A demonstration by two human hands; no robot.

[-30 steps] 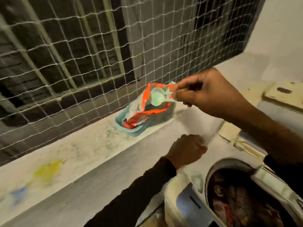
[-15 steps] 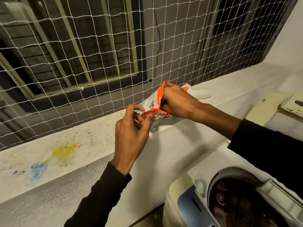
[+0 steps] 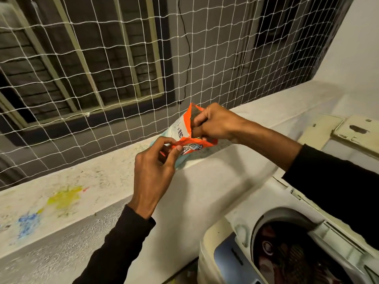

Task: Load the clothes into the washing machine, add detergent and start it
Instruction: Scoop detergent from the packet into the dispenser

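Note:
An orange, white and light blue detergent pouch (image 3: 182,132) lies on the white ledge (image 3: 102,177) below the net. My left hand (image 3: 155,167) pinches the pouch's near orange lip. My right hand (image 3: 215,124) reaches into the pouch's mouth with its fingers closed; the scoop is hidden inside. The washing machine (image 3: 225,253) stands at the lower right with its top open, and dark and red clothes (image 3: 291,255) fill the drum.
A white mesh net (image 3: 123,68) covers the opening above the ledge, with a barred window behind it. Yellow and blue stains (image 3: 63,198) mark the ledge at the left. A cream panel (image 3: 356,130) sits on the wall at the right.
My right hand carried the pale green scoop into the pouch and now sits inside its mouth. My left hand rose from below the ledge and gripped the pouch's near lip.

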